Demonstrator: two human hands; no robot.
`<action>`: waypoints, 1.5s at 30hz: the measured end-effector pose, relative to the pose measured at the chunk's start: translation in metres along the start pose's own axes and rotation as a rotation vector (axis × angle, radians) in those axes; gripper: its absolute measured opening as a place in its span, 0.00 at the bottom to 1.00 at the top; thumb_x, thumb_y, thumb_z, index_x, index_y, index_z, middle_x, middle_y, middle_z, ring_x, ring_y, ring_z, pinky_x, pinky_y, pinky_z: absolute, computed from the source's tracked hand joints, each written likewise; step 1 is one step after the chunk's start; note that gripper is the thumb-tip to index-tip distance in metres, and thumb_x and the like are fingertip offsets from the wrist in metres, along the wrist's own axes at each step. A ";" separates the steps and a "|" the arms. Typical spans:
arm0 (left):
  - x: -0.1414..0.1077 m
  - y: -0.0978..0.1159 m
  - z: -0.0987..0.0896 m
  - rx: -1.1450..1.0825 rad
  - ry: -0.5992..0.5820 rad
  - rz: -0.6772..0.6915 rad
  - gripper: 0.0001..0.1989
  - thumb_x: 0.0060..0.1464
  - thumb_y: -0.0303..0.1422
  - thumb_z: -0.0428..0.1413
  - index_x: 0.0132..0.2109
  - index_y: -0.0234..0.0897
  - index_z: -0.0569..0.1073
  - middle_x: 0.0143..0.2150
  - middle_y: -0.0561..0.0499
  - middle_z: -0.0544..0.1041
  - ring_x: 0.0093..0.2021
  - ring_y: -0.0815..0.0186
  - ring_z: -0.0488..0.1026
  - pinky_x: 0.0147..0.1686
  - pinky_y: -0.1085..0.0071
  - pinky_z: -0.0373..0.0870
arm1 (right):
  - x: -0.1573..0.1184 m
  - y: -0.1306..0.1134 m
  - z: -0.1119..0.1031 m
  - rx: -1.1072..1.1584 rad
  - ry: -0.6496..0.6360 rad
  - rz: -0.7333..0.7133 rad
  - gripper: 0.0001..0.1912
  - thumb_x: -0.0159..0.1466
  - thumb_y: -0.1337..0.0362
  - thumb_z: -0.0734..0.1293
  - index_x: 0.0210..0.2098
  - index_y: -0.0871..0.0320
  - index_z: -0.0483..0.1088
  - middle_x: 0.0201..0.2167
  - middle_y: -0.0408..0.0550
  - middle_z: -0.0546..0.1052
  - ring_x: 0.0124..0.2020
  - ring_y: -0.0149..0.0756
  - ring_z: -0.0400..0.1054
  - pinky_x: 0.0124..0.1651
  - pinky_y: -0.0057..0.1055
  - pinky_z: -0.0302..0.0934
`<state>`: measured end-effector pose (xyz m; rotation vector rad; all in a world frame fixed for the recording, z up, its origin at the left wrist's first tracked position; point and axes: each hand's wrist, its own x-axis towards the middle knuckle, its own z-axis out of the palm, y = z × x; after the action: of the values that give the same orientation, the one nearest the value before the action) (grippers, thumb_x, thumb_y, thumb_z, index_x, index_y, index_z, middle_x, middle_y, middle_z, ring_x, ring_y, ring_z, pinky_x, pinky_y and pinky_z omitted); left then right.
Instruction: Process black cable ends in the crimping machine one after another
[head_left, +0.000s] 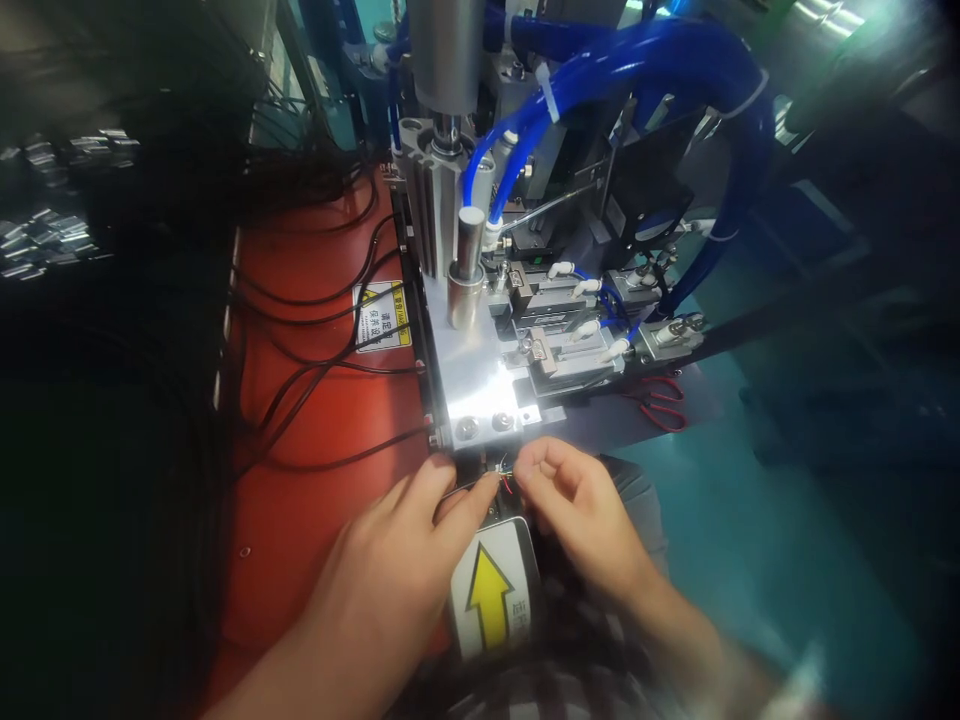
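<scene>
Several thin wires (505,474), with red, yellow and white showing, lie between my two hands just below the front of a shiny metal block (480,385). My left hand (409,535) is closed on the wires from the left, its fingers bent and one fingertip against them. From the right, my right hand (581,500) pinches the wire ends between thumb and forefinger. The fingers hide most of the cable. Directly beneath the hands is a white plate with a yellow arrow (491,595).
Black cables (322,365) run across an orange-red surface (315,540) on the left, past a warning label (384,316). Pneumatic clamps (570,345) and thick blue hoses (742,120) rise behind the block. Red-handled scissors (664,405) lie to the right.
</scene>
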<state>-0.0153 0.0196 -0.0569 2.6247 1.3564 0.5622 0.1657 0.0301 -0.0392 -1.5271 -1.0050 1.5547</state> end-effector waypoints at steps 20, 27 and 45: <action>0.002 0.001 -0.001 -0.045 0.030 0.017 0.22 0.55 0.21 0.46 0.56 0.39 0.68 0.36 0.48 0.68 0.31 0.63 0.70 0.25 0.72 0.69 | -0.004 -0.004 0.006 0.035 -0.014 0.005 0.14 0.62 0.56 0.65 0.29 0.59 0.62 0.20 0.36 0.60 0.21 0.24 0.51 0.23 0.23 0.47; 0.002 0.002 -0.002 -0.031 0.021 0.007 0.23 0.55 0.20 0.46 0.55 0.40 0.68 0.36 0.49 0.68 0.30 0.63 0.71 0.24 0.71 0.69 | -0.002 -0.002 0.004 0.043 0.003 0.001 0.14 0.62 0.55 0.66 0.29 0.59 0.63 0.20 0.36 0.61 0.21 0.24 0.51 0.22 0.23 0.46; 0.001 0.002 -0.001 -0.004 0.016 -0.005 0.22 0.55 0.20 0.46 0.55 0.41 0.69 0.36 0.49 0.68 0.31 0.63 0.71 0.25 0.72 0.68 | -0.001 0.002 0.002 -0.096 0.044 -0.020 0.12 0.63 0.57 0.63 0.30 0.58 0.63 0.22 0.38 0.60 0.23 0.28 0.53 0.26 0.26 0.51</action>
<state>-0.0136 0.0194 -0.0553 2.6192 1.3641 0.5856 0.1634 0.0287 -0.0404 -1.6054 -1.0803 1.4711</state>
